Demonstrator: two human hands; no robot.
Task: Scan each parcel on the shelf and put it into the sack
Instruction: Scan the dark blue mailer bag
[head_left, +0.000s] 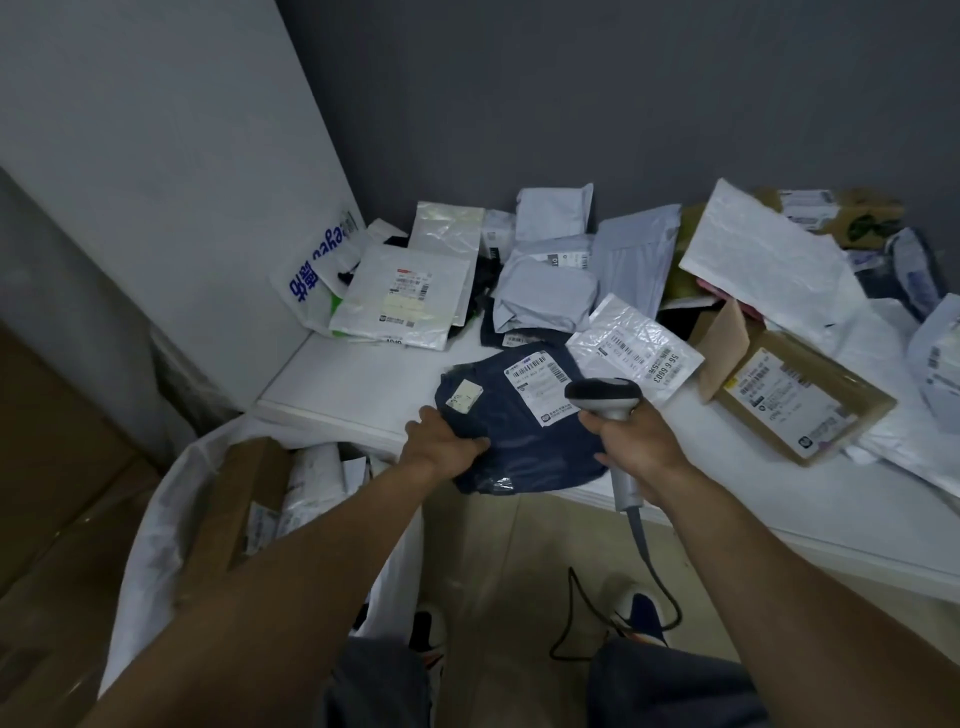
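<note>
1. Navy parcel (524, 415) sits at the shelf (353, 379) front edge, label up, left hand (441, 441) pinching its near-left corner.
2. Right hand (634, 441) wrapped round the scanner (605, 397) handle, head right over the parcel's label.
3. Sack (156, 519) gapes open lower left, some parcels already inside.

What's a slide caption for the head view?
Left hand grips a navy parcel on the shelf; right hand holds a scanner over it; sack below.
</note>
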